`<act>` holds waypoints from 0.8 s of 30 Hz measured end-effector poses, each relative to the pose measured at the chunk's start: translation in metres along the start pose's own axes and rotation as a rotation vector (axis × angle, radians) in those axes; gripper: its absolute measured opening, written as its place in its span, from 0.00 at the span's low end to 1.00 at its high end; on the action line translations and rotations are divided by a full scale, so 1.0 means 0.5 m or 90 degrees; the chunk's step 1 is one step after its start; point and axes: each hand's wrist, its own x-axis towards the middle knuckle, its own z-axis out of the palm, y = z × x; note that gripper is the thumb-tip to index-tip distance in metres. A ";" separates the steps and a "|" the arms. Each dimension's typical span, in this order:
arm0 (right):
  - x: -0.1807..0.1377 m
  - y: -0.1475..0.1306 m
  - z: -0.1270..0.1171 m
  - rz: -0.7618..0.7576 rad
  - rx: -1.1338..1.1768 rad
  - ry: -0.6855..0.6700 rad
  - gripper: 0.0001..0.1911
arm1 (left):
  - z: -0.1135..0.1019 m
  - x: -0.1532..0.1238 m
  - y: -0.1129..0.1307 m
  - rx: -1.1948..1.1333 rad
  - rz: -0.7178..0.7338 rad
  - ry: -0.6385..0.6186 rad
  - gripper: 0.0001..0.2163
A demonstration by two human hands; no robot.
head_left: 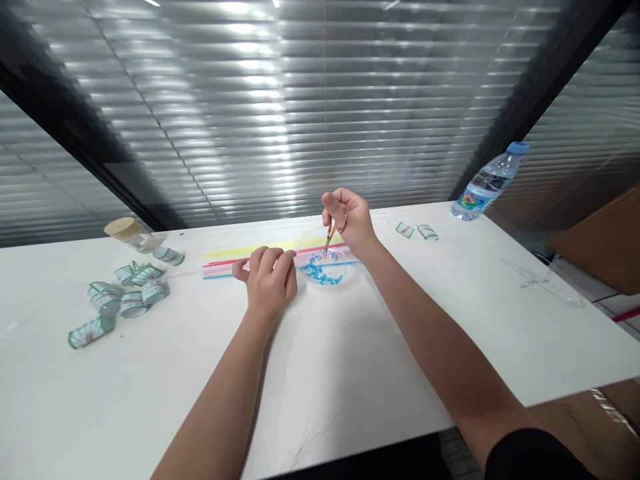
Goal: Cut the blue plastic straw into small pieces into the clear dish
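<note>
My right hand (349, 219) is closed around small gold-handled scissors (331, 238), blades pointing down over a clear shallow dish (327, 269) that holds several short blue straw pieces. My left hand (269, 278) rests curled on the white table (320, 347), fingers closed on a thin straw that reaches toward the scissors. Behind it lies a row of coloured straws (240, 260), yellow, pink, red and blue, side by side.
Several small rolls of patterned tape (125, 297) lie at the left, with a capped jar (131, 233) on its side behind them. Two more rolls (416, 231) and a tilted water bottle (487, 181) sit at the far right. A clear plastic piece (543, 283) lies near the right edge.
</note>
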 end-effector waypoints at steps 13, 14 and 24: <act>0.001 0.001 0.000 0.004 0.005 -0.007 0.27 | 0.000 0.002 0.001 0.015 0.007 0.004 0.07; 0.001 0.001 0.000 0.003 0.001 -0.007 0.27 | 0.000 0.002 0.001 0.013 0.005 0.003 0.07; -0.002 0.001 0.001 -0.020 -0.028 -0.004 0.25 | 0.000 0.001 0.001 0.006 -0.003 -0.001 0.07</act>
